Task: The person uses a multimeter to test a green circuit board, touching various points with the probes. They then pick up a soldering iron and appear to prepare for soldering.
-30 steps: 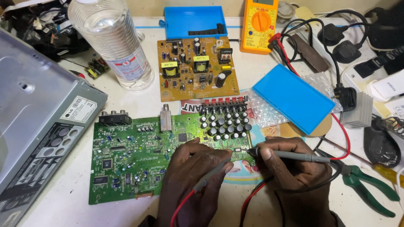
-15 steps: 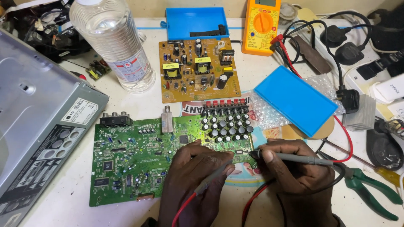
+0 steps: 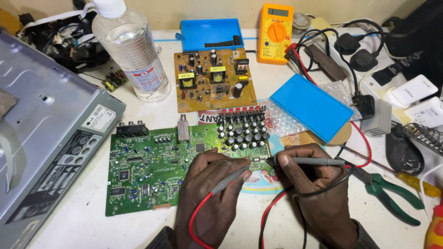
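Note:
A green circuit board (image 3: 147,170) lies on the white table in front of me, with a cluster of black capacitors (image 3: 242,133) at its right end. My left hand (image 3: 210,193) rests on the board's lower right and grips a grey probe with a red lead (image 3: 228,180). My right hand (image 3: 314,189) holds a second grey probe (image 3: 307,161) with a black lead, its tip touching the board's right edge below the capacitors. Both leads trail toward me. A yellow multimeter (image 3: 275,33) stands at the back.
A brown circuit board (image 3: 213,80) lies behind the green one. A clear plastic bottle (image 3: 134,50) stands back left beside a grey metal case (image 3: 41,138). A blue box (image 3: 210,32), blue lid (image 3: 311,106), green-handled pliers (image 3: 392,196), plugs and cables crowd the right.
Both hands stay on the board with the probes. The view has drifted slightly, and the probe tips shifted only a little near the board's right edge.

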